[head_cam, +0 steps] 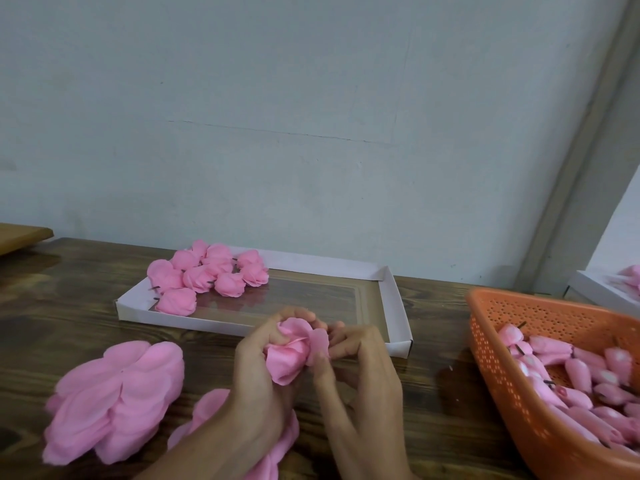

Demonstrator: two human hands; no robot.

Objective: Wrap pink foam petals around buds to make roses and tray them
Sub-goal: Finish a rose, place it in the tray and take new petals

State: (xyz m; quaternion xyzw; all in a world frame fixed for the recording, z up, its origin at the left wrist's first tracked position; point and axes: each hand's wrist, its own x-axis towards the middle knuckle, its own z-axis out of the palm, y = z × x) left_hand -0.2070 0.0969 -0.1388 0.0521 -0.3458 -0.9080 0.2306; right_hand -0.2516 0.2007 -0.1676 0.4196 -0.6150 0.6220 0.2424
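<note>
Both hands meet over the table (346, 441): the left hand (258, 372) grips a half-wrapped rose (289, 355), and the right hand (360, 368) pinches its outer petal (318, 342).

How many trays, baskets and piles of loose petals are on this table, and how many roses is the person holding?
White cardboard trays: 2, one at the right edge
Orange basket: 1
Piles of loose pink petals: 2, one under the left wrist
Half-wrapped rose, gripped by left hand and right hand: 1
Total: 6
</note>
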